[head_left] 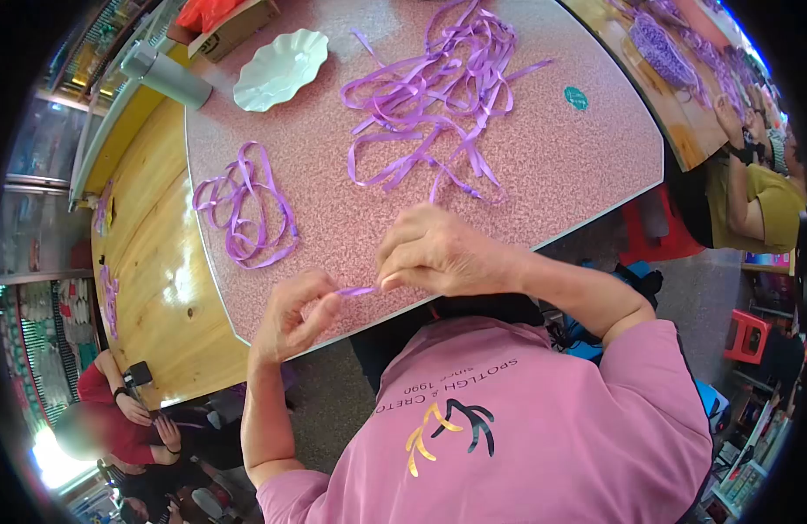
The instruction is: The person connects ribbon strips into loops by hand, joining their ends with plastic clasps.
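Left hand [300,313] and right hand [431,251] both pinched 1 purple ribbon [357,291] by the near edge of the table [560,166], likely mid-adjustment, next move seemingly calling for steady tension.

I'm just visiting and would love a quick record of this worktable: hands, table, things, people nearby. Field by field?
Left hand: the hand pinches a short stretch of purple ribbon
Right hand: the hand pinches the same stretch, fingers close together
Table: pink speckled top
Beyond the hands: big loose tangle of purple ribbon
Left side: smaller set of ribbon loops
Far left: pale wavy-edged dish, grey flask beside it
Right side: round green sticker
People nearby: person in red at left, person in olive at right
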`<action>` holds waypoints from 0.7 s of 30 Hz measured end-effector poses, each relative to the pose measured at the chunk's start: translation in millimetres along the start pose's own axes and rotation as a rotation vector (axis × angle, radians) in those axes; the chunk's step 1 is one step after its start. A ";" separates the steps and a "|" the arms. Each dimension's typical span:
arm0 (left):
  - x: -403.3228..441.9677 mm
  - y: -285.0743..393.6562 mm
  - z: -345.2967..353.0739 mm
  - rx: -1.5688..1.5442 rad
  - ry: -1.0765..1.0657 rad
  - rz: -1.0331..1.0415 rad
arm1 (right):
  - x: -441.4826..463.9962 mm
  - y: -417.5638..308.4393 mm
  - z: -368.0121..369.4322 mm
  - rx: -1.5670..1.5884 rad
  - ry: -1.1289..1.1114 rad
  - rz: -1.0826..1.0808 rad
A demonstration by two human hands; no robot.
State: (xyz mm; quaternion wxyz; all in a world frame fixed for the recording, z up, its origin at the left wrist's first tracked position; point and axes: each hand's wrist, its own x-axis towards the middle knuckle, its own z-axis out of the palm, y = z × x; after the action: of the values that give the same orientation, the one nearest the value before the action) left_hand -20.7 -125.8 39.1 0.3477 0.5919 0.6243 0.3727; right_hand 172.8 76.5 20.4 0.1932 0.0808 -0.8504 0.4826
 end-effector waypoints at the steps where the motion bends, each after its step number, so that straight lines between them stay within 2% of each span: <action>1: -2.5 -1.9 -4.0 0.009 0.008 -0.070 | -0.2 3.2 -7.4 -0.155 0.067 -0.083; 2: -5.1 0.1 -9.1 0.066 0.028 -0.155 | -0.6 7.8 -16.0 -0.308 0.130 -0.167; 3: -6.2 -1.0 -11.4 0.062 0.034 -0.167 | -1.4 16.1 -28.8 -0.366 0.166 -0.132; 5: -8.5 -2.7 -15.8 0.225 0.019 -0.390 | -4.1 32.6 -54.4 -0.415 0.194 -0.104; 6: -8.4 3.1 -14.2 0.394 0.061 -0.405 | -5.9 39.3 -65.9 -0.483 0.200 -0.028; 7: -7.8 8.5 -14.1 0.391 0.067 -0.412 | -7.6 42.1 -72.5 -0.553 0.206 0.049; 8: -6.7 13.5 -14.2 0.532 0.087 -0.408 | -9.5 40.8 -74.8 -0.548 0.199 0.045; 9: -4.8 17.3 -12.7 0.673 0.106 -0.404 | -11.3 39.0 -75.7 -0.551 0.129 0.060; 10: -0.9 21.0 -8.2 0.670 0.108 -0.413 | -12.6 37.4 -74.1 -0.553 0.060 0.075; 12: 12.4 28.3 5.6 0.479 0.217 -0.326 | -10.0 32.5 -61.5 -0.559 0.016 0.007; 13: 19.9 25.9 15.1 0.479 0.217 -0.329 | -8.0 29.7 -54.7 -0.572 -0.022 -0.058; 15: 36.1 12.8 39.0 0.478 0.303 0.021 | -6.7 31.4 -38.5 -0.600 -0.030 -0.080; 18: 62.0 7.6 66.5 0.623 0.313 0.155 | -5.6 33.1 -25.4 -0.609 -0.017 -0.103; 21: 73.5 8.0 73.2 0.599 0.379 0.244 | -5.9 29.1 -31.2 -0.525 0.023 -0.119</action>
State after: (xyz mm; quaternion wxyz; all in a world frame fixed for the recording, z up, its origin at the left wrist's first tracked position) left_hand 43.0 -48.3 11.5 -0.0094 0.6579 0.6840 0.3151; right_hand 176.6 117.9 9.3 0.2453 0.0722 -0.9380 0.2341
